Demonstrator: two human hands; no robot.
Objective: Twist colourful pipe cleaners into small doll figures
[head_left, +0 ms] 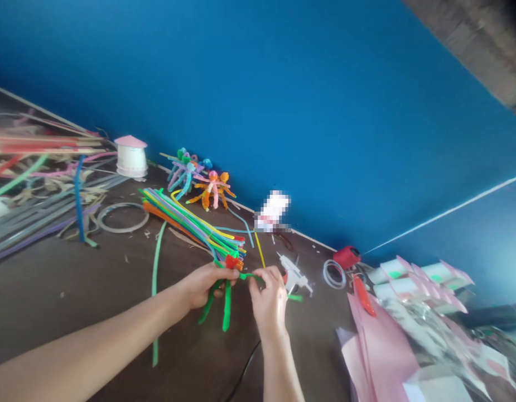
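Observation:
My left hand (pixel 211 282) pinches a pipe-cleaner figure (pixel 227 307) with green legs hanging down and a red tuft on top. Fingers closed, my right hand (pixel 269 293) grips a green strand that stretches sideways from the figure; a green end sticks out past that hand. Just behind both hands lies a bundle of coloured pipe cleaners (pixel 191 220), green, yellow, purple and orange. A white glue gun (pixel 295 273) rests right of my right hand. One pale green pipe cleaner (pixel 157 296) lies near my left forearm.
Finished-looking pipe-cleaner figures (pixel 213 190) stand by the blue wall, near a white cup with a pink lid (pixel 131 156). Wire rings (pixel 123 216), a red spool (pixel 346 257) and pink sheets (pixel 381 340) lie about. Loose strips clutter the left; a dark cord (pixel 245 371) runs in front.

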